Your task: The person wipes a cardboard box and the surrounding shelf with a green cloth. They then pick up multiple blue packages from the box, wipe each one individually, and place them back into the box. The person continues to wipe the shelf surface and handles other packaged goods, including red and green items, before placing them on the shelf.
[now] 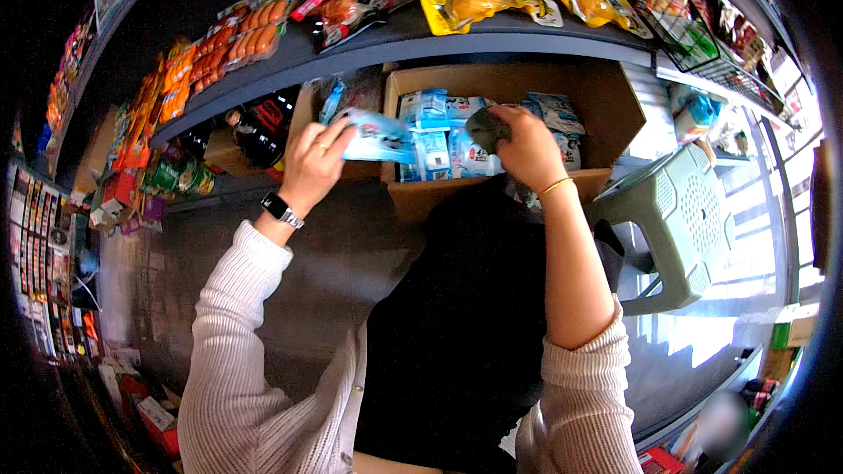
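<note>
My left hand (314, 159) holds a blue-and-white plastic packet (377, 136), blurred, at the left side of an open cardboard box (609, 115). In my right hand (532, 143) is a dark grey-green cloth (486, 130), bunched up above the box. Several similar blue-and-white packets (431, 153) lie flat inside the box, partly hidden by the cloth and my right hand. The box sits beneath the edge of a dark shelf (421, 47).
Vacuum-packed sausages (258, 29) and yellow food packs (461, 3) line the shelf above. Dark bottles (263, 128) stand left of the box. To the right is a pale green plastic stool (698, 210). A wire basket (718, 56) hangs at upper right.
</note>
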`<state>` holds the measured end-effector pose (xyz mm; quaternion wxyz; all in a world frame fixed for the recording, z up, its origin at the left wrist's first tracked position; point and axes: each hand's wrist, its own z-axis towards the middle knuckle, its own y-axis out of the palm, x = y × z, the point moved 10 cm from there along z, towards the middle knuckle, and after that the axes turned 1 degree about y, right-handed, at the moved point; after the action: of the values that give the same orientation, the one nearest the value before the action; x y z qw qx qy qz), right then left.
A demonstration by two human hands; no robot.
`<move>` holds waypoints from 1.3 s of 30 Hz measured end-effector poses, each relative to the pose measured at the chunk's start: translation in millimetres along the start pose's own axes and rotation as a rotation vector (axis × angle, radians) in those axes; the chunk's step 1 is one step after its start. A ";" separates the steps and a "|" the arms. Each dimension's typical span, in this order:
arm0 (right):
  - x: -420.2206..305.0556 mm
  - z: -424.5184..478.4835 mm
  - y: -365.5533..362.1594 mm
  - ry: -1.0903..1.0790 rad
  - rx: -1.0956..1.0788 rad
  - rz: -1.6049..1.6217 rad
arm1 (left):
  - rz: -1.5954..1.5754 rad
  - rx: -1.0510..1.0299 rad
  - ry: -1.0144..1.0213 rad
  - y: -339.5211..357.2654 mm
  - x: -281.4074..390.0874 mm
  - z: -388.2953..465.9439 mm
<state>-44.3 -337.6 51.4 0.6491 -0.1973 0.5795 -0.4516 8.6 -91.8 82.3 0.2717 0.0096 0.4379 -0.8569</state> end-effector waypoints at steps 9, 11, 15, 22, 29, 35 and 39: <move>44.4 -2.3 12.2 0.413 -0.312 0.703 | -0.311 0.216 0.303 -53.9 101.7 52.6; 31.5 -6.6 14.7 0.384 -0.386 0.848 | -0.397 0.210 0.190 -38.9 88.5 52.7; -2.6 -15.6 -6.3 0.324 -0.411 1.756 | -0.786 0.153 -0.331 -5.2 59.8 59.5; -3.1 -3.8 -29.3 0.195 -0.052 1.565 | -2.096 0.371 -1.111 69.8 78.3 44.7; 4.0 -10.3 -59.7 0.042 0.450 0.992 | -2.143 0.442 -1.248 76.1 94.2 21.4; -80.0 -27.4 -59.7 -0.359 0.429 0.198 | -1.961 0.360 -1.085 64.4 100.7 25.3; -132.1 -44.6 -51.5 -0.617 0.419 0.040 | -1.867 0.455 -1.058 60.4 94.8 16.9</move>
<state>-93.8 -244.5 156.2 0.8282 -0.1755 0.2552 -0.4671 -39.7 -176.2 23.5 -0.3388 -0.6448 -0.0674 -0.6818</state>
